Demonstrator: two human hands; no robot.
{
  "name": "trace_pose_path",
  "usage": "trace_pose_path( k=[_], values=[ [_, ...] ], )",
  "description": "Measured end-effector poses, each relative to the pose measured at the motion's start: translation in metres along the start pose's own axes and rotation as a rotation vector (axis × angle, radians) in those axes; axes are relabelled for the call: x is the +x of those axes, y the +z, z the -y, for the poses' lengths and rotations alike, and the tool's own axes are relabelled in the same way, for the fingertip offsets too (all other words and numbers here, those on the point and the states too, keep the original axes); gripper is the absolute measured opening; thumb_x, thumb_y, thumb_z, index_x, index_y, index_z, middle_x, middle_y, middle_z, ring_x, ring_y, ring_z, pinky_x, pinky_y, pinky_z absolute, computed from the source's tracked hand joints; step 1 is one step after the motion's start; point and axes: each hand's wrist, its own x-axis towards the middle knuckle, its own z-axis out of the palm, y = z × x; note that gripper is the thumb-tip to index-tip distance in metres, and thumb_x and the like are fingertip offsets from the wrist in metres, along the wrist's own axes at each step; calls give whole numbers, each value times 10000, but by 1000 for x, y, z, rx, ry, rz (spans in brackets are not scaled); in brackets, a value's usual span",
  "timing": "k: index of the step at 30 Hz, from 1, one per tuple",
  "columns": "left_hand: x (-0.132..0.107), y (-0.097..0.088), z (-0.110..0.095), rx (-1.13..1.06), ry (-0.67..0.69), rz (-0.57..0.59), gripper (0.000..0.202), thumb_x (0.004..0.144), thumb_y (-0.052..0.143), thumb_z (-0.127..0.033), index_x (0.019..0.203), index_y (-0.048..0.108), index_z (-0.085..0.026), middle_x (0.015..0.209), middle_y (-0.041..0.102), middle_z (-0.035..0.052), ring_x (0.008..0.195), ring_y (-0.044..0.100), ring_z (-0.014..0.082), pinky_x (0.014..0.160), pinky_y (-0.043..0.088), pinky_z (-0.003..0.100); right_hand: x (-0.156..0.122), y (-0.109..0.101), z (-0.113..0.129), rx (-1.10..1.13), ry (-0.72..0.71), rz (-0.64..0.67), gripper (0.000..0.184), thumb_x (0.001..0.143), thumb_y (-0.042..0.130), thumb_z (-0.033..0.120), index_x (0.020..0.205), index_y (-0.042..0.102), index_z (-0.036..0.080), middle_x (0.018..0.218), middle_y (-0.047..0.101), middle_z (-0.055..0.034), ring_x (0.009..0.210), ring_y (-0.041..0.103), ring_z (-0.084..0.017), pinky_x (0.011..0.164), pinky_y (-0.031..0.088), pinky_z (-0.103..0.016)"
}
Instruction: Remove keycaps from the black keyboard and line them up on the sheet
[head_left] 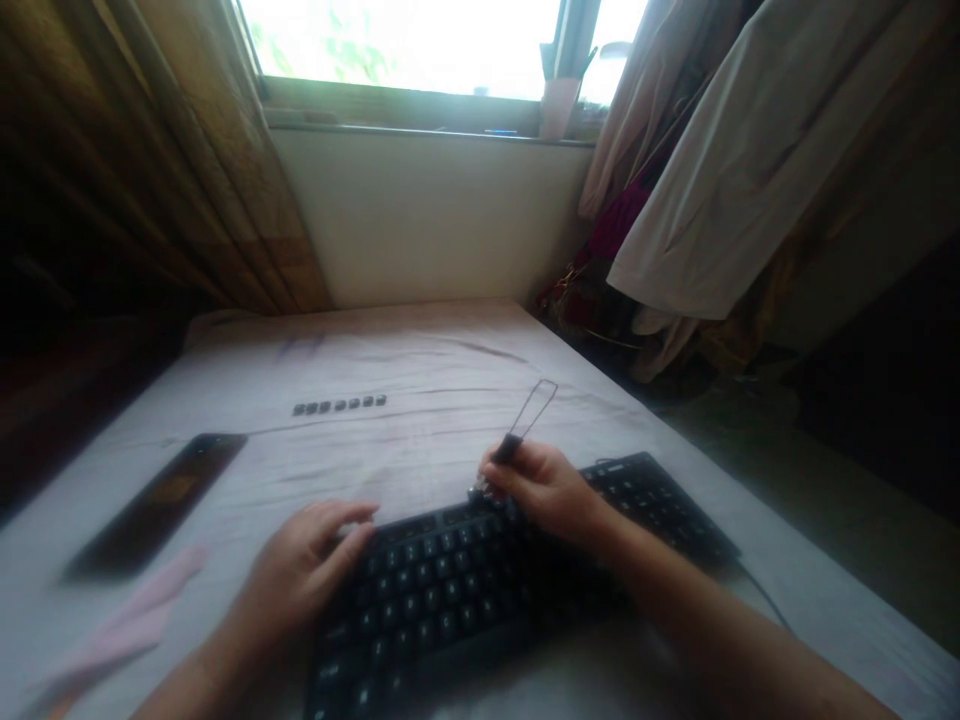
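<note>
A black keyboard [442, 570] with white lettering lies slanted across the sheet in front of me. Fingers and thumb of my left hand [307, 560] are curled about its upper left corner, gripping the edge. Above the top row of keys, my right hand [544, 485] pinches the dark handle of a keycap puller [511, 447]. Its thin wire loop points up and away from the keyboard. Small shiny bits show under the right fingertips, too blurred to make out. Beyond the keyboard, several dark keycaps [340, 405] sit in a row on the sheet.
A dark phone [161, 505] lies at the left, with a pink cloth or paper [142, 620] nearer me. The keyboard's cable [765, 595] runs off to the right. Clothes [690, 180] hang beyond the bed's right edge, and a curtain [217, 150] hangs at the left.
</note>
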Motion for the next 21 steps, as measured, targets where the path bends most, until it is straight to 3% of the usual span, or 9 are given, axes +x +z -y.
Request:
trace_pose_path(
  k=[3, 6, 9, 15, 21],
  values=[
    [2, 4, -28, -36, 79, -21, 264, 839, 568, -427, 1018, 685, -273, 954, 737, 25, 897, 682, 217, 814, 541, 366, -6, 11, 10, -102, -112, -10, 165, 853, 567, 307, 772, 599, 167, 656, 566, 11, 599, 546, -114, 598, 466, -257],
    [6, 14, -57, -105, 63, 17, 305, 829, 600, -393, 1104, 637, -264, 985, 724, 36, 916, 669, 213, 844, 523, 377, -12, 20, 15, -217, -236, -25, 117, 861, 554, 240, 793, 622, 173, 703, 610, -3, 654, 581, -125, 635, 481, -255],
    [10, 24, -75, -191, 23, 59, 273, 791, 649, -346, 1051, 645, -264, 986, 718, 21, 917, 664, 209, 837, 515, 354, -16, 26, 17, -268, -323, -41, 86, 863, 560, 208, 815, 628, 186, 739, 648, -9, 682, 608, -127, 654, 493, -245],
    [13, 29, -79, -358, -65, 95, 123, 822, 597, -306, 890, 675, -240, 825, 716, -8, 785, 667, 177, 744, 508, 290, -17, 31, 18, -263, -408, -51, 107, 875, 552, 189, 808, 636, 190, 747, 669, -16, 711, 630, -137, 688, 510, -252],
    [13, 30, -77, -538, -180, 159, 153, 823, 614, -329, 916, 685, -231, 862, 734, -12, 820, 679, 179, 781, 519, 278, -16, 34, 12, -253, -503, -138, 109, 883, 562, 191, 918, 665, 194, 826, 686, -46, 788, 651, -159, 725, 536, -276]
  ],
)
